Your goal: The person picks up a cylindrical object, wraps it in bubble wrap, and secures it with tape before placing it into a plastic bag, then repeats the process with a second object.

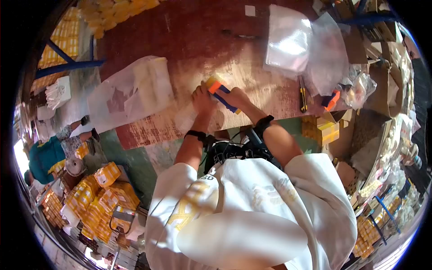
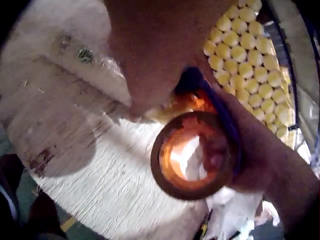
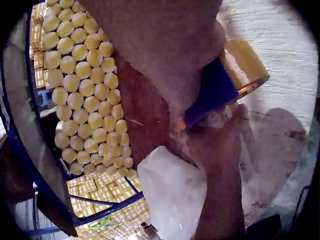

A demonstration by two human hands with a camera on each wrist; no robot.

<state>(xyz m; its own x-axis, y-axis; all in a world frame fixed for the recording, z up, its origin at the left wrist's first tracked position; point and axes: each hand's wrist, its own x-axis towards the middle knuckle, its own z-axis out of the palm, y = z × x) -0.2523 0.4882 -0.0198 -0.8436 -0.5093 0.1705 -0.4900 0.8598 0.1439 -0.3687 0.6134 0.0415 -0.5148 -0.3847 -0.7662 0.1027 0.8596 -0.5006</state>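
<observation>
My right hand [image 1: 236,96] grips a blue and orange tape dispenser [image 1: 224,100] over the table. Its wide roll of tape [image 2: 159,170] faces the left wrist camera, and some right fingers show through the core. Close against the dispenser's other end is my left hand [image 1: 203,100], its fingertips largely hidden by the dispenser and the back of the hand. In the right wrist view, crinkled clear film [image 3: 216,119] shows between the dispenser and the left fingers. I cannot tell whether those fingers pinch it.
Clear plastic bags lie at the table's left [image 1: 148,85] and right [image 1: 288,42]. A yellow-black cutter [image 1: 303,99] and a second orange-blue dispenser [image 1: 332,100] lie near the right edge. Rows of yellow rolls [image 3: 85,90] stand at the far side. Taped cartons [image 1: 101,198] are stacked on the left floor.
</observation>
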